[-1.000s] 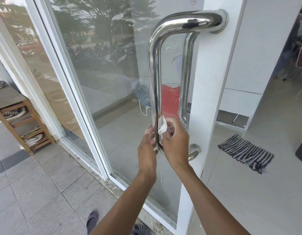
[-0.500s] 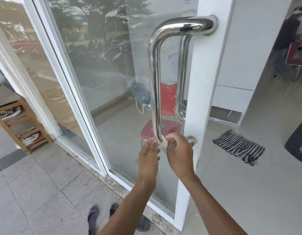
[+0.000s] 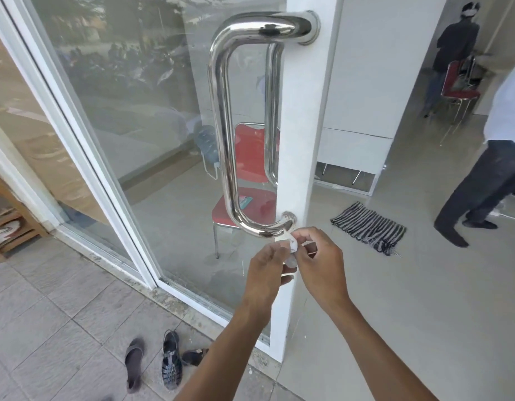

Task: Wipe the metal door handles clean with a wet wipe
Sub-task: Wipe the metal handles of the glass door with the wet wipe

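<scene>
Handle (image 3: 225,134) stands vertical; both hands pinch wipe (image 3: 289,244) below it.

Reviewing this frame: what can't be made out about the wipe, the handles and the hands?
Head view only:
- wet wipe: mostly hidden between left hand and right hand; soiling unreadable.
- inner handle: lower end hidden by the door frame.
- outer handle: reflections mask remaining smudges.

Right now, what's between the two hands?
The wet wipe, pinched by left hand and right hand, just below the door handle's lower mount. Head view shows it.
</scene>
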`<state>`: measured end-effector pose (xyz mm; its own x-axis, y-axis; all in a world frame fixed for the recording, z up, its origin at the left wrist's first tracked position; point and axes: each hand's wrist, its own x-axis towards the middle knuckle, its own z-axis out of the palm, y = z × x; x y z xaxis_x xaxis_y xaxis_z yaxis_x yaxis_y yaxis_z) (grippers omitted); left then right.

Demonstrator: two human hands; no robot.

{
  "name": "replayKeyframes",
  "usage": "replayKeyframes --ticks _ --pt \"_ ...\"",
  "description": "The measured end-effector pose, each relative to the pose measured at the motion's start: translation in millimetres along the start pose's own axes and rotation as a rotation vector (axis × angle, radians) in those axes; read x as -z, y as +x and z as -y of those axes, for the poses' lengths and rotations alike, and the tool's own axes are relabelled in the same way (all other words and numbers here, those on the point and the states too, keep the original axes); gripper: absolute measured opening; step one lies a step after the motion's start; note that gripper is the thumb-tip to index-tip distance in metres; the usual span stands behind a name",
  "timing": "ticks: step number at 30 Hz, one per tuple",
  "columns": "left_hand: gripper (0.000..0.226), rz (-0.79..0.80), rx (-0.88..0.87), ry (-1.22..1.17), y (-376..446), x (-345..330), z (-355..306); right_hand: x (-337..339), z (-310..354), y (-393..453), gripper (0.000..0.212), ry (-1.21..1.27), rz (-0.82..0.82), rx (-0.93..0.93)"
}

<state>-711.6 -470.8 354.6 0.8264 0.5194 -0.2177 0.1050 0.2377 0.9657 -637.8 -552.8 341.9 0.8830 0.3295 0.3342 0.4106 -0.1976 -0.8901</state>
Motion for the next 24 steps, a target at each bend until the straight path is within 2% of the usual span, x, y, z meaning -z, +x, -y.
replayKeyframes --ticks 8,12,16,24 --pt "0.021 -0.038 -0.004 -0.002 30.3 -54.6 14.9 36.8 -47.0 29.6 0.024 0.034 0.038 -0.060" --pt "0.023 -0.108 -0.017 0.010 56.4 -101.0 22.2 66.5 -81.1 64.4 0.021 0.109 0.234 -0.188" --pt "0.024 -0.147 -0.025 -0.033 78.4 -144.7 24.1 96.5 -105.8 94.6 0.034 0.123 0.382 -0.253" --pt "0.024 -0.187 -0.029 -0.038 124.9 -197.8 19.1 138.0 -138.9 148.7 0.008 0.164 0.412 -0.243"
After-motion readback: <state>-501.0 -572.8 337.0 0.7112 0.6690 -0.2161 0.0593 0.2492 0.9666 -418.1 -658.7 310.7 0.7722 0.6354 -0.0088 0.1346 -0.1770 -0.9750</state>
